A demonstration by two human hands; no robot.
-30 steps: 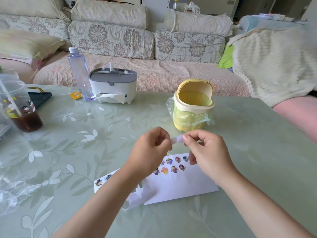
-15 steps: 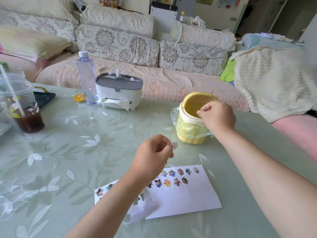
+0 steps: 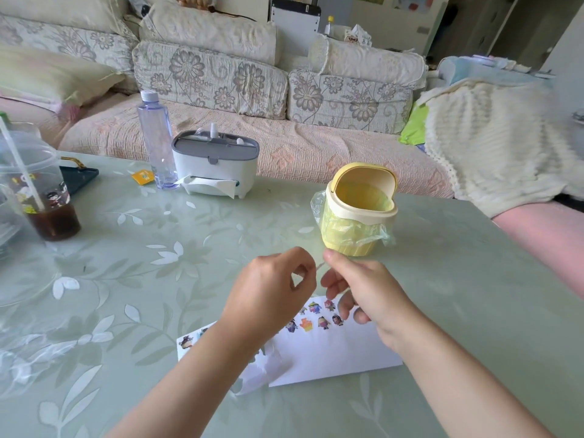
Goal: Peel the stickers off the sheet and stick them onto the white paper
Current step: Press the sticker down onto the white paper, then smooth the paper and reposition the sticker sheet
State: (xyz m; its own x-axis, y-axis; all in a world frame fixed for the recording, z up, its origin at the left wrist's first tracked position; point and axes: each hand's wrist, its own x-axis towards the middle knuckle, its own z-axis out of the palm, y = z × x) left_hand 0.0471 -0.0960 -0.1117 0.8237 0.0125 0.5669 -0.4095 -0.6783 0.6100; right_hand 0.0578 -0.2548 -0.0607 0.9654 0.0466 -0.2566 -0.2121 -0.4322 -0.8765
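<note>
My left hand (image 3: pixel 271 289) is raised above the table and pinches a tiny, pale sticker (image 3: pixel 319 266) between thumb and forefinger. My right hand (image 3: pixel 360 289) is close beside it on the right. Its forefinger tip is at the sticker's edge, its thumb is apart from the forefinger, and it holds nothing. Below both hands lies the white paper (image 3: pixel 331 358) with several cartoon stickers (image 3: pixel 316 317) stuck along its far edge. The sticker sheet (image 3: pixel 186 341) pokes out to the left of my left forearm, which hides most of it.
A small yellow bin (image 3: pixel 360 213) with its lid open and a plastic liner stands just beyond my hands. Farther back left are a tissue box (image 3: pixel 215 165), a clear bottle (image 3: pixel 156 140) and a cup of dark drink (image 3: pixel 47 200). A sofa runs behind the green glass table (image 3: pixel 158 263).
My right hand was at the yellow bin's opening half a second ago and has come back next to my left hand. My left hand kept pinching the sticker and stayed in place.
</note>
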